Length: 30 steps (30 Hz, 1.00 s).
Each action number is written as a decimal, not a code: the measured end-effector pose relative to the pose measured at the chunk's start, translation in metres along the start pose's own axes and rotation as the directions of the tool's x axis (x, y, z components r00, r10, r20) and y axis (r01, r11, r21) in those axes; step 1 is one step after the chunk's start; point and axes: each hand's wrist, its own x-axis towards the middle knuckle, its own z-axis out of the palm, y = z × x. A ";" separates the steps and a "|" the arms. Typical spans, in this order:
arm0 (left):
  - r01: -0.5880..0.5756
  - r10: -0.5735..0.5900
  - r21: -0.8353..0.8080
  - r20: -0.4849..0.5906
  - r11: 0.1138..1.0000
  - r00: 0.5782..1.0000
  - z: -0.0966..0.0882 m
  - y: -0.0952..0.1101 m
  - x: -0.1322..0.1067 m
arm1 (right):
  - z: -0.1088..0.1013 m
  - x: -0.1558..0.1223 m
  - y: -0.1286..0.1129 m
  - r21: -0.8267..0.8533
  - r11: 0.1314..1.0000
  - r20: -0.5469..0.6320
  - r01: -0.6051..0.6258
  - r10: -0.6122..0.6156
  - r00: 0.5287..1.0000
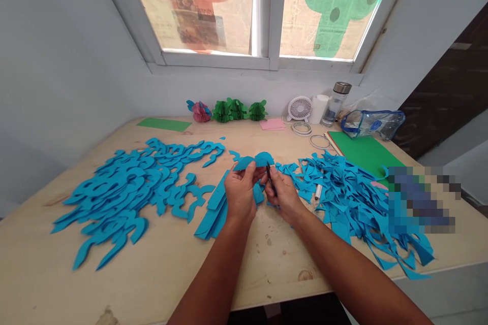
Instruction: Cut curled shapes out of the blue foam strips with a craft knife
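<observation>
My left hand (pixel 240 194) is closed on a piece of blue paper (pixel 253 161) held up over the middle of the wooden table (pixel 160 269). My right hand (pixel 284 195) grips small dark scissors (pixel 270 176) whose blades meet the paper's lower edge. Under my hands lies a stack of blue paper strips (pixel 213 210). Left of them spreads a pile of cut blue curved shapes (pixel 129 190). On the right is a heap of blue paper scraps (pixel 351 198).
At the back stand pink and green paper honeycomb ornaments (pixel 229 110), a small white fan (pixel 299 108), a bottle (pixel 335 103), tape rings (pixel 302 128), a clear pouch (pixel 371 123) and green sheets (pixel 362 152). A white pen (pixel 317 192) lies among the scraps. A window is above.
</observation>
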 end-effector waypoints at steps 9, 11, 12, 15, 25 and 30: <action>0.013 -0.013 0.008 -0.001 1.000 1.000 0.001 0.002 -0.001 | 0.002 -0.002 -0.003 0.004 1.000 -0.013 0.002 -0.002 1.000; 0.015 -0.015 0.007 0.001 1.000 1.000 0.001 0.001 0.000 | 0.002 -0.002 -0.004 0.002 1.000 -0.015 0.006 -0.006 1.000; 0.014 -0.014 0.006 0.002 1.000 1.000 0.001 0.001 0.000 | 0.003 -0.002 -0.004 0.001 1.000 -0.015 0.008 -0.008 1.000; 0.002 -0.002 0.003 0.002 1.000 1.000 0.000 0.000 0.000 | 0.003 -0.002 -0.004 -0.002 1.000 -0.019 0.011 -0.012 1.000; 0.007 -0.007 -0.005 0.021 1.000 1.000 -0.001 0.000 0.000 | 0.003 -0.003 -0.003 -0.009 1.000 -0.017 0.021 -0.021 1.000; 0.018 -0.018 -0.012 0.002 1.000 1.000 0.000 0.001 -0.001 | 0.002 -0.002 -0.001 -0.006 1.000 -0.004 0.026 -0.026 1.000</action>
